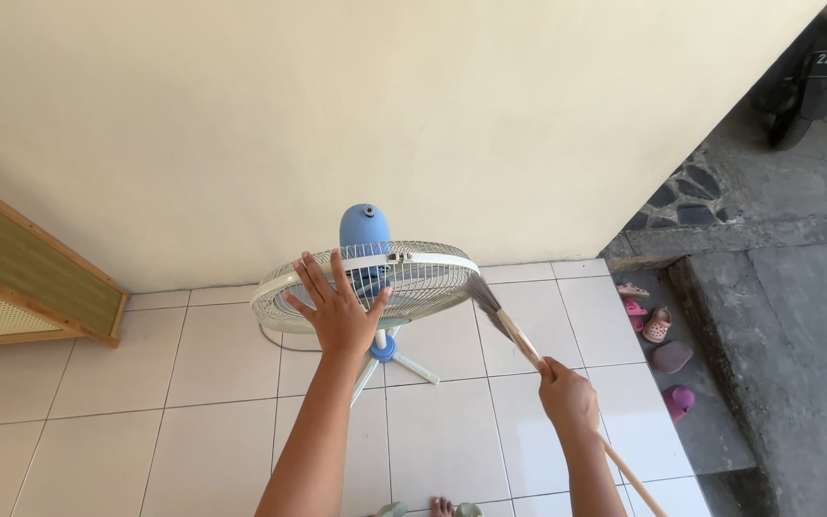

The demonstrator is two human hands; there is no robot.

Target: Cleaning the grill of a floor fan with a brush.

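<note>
Head view looks down on a white fan grille (413,278) tilted face-up, with its blue motor housing (365,230) beyond. Left hand (339,308) lies flat on the grille, fingers spread wide, gripping nothing. Right hand (567,394), to the right and nearer the body, is closed around a wooden broom handle (528,347); its bristles (483,295) touch the grille's right rim. Small sandals (656,325) lie further right.

I'm looking at a plain cream wall (385,105) over glossy white floor tiles (107,450), a wooden rattan-panelled cabinet (21,278) left, grey concrete step (796,354) right.
</note>
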